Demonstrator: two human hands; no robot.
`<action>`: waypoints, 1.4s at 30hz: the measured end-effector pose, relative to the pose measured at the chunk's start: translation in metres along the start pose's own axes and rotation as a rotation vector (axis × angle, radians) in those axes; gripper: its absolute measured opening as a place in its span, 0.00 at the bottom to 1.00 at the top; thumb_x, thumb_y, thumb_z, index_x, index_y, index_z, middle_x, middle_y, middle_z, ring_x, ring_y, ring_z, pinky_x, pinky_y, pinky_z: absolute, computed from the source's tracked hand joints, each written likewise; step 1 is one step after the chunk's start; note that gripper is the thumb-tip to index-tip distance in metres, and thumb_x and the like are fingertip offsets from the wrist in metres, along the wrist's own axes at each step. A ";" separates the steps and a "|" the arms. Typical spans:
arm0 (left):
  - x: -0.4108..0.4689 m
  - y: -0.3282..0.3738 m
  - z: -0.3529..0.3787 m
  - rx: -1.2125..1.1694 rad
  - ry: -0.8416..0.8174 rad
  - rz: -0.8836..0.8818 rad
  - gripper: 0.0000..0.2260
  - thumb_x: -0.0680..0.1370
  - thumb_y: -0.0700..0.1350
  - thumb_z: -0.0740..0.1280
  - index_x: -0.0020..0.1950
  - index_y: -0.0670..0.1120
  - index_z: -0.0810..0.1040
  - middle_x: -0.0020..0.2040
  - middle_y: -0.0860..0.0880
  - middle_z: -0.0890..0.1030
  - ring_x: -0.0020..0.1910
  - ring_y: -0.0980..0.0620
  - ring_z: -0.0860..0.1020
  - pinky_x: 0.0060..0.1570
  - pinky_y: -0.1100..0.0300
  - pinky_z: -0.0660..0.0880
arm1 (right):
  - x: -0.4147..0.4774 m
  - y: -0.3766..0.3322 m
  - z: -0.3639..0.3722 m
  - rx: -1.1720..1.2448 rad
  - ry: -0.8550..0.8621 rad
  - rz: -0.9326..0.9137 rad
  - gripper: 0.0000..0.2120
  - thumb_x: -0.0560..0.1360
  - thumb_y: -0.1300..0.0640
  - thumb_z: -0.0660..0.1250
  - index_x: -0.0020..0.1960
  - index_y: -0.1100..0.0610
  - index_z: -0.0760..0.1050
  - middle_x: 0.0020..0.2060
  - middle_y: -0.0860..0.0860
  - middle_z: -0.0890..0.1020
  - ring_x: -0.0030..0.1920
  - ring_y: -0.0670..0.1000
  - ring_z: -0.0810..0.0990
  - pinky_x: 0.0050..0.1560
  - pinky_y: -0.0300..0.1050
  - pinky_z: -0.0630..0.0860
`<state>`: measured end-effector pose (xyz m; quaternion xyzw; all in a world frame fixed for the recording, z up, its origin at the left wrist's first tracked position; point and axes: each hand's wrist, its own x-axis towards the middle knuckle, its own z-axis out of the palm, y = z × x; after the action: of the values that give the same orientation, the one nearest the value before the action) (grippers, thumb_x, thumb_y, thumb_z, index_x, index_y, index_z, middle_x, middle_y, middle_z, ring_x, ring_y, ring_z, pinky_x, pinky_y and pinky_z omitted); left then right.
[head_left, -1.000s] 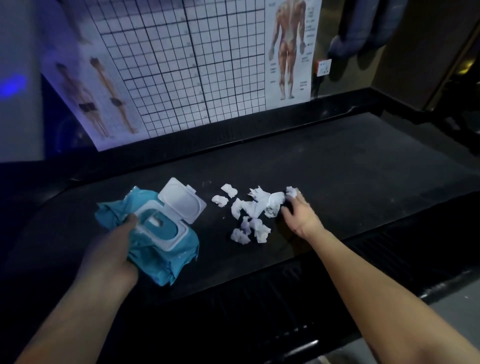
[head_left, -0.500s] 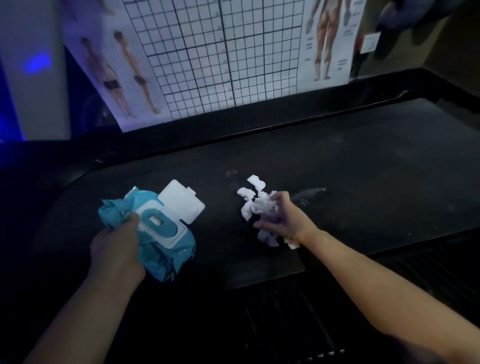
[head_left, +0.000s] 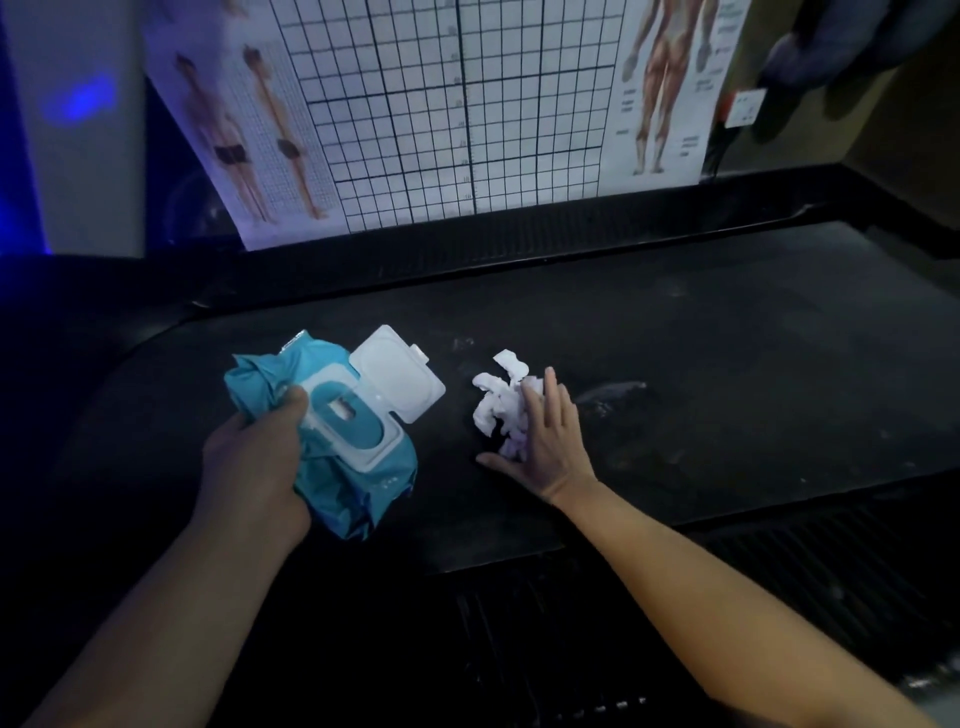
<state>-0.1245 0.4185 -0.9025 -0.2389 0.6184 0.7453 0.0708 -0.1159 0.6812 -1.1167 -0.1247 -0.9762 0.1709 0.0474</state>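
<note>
A blue pack of wet wipes (head_left: 358, 467) lies on the black surface (head_left: 727, 364), its white lid (head_left: 397, 379) flipped open to the right. My left hand (head_left: 249, 462) grips the pack's left side, thumb on the top. To its right sits a heap of torn white paper scraps (head_left: 498, 405). My right hand (head_left: 545, 441) lies flat with straight fingers against the heap's right side, thumb spread out to the left below it.
The black surface has a raised back rim (head_left: 519, 244) and a ribbed strip (head_left: 831, 561) along the near edge. On the wall behind hang a grid chart (head_left: 441, 104) and anatomy posters (head_left: 665, 88). A wet streak (head_left: 618, 389) shows right of the scraps.
My right hand swept the scattered scraps leftward into one heap, then flattened out against it. The left hand kept hold of the wipes pack. The camera shifted.
</note>
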 end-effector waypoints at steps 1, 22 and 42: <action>-0.002 -0.001 0.001 0.000 0.000 0.005 0.11 0.84 0.45 0.71 0.65 0.49 0.83 0.52 0.46 0.87 0.44 0.47 0.87 0.37 0.52 0.80 | 0.007 -0.002 0.000 -0.008 0.002 0.007 0.61 0.61 0.16 0.55 0.79 0.57 0.55 0.81 0.60 0.44 0.80 0.65 0.50 0.76 0.67 0.57; 0.016 -0.011 0.023 0.045 0.063 -0.035 0.08 0.83 0.43 0.72 0.62 0.46 0.84 0.45 0.44 0.89 0.39 0.45 0.88 0.28 0.53 0.82 | 0.100 -0.021 0.010 0.110 0.126 -0.048 0.14 0.68 0.49 0.68 0.48 0.56 0.83 0.53 0.50 0.83 0.58 0.57 0.78 0.61 0.51 0.74; -0.092 -0.005 -0.157 -0.263 0.157 0.002 0.13 0.84 0.47 0.70 0.67 0.46 0.82 0.56 0.42 0.88 0.49 0.41 0.88 0.47 0.43 0.83 | -0.027 -0.119 -0.068 1.334 0.154 0.567 0.08 0.67 0.54 0.68 0.32 0.56 0.73 0.28 0.50 0.75 0.25 0.49 0.72 0.27 0.39 0.66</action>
<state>0.0005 0.2872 -0.8852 -0.3030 0.5194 0.7989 -0.0104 -0.1076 0.5873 -1.0131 -0.3290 -0.5884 0.7260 0.1359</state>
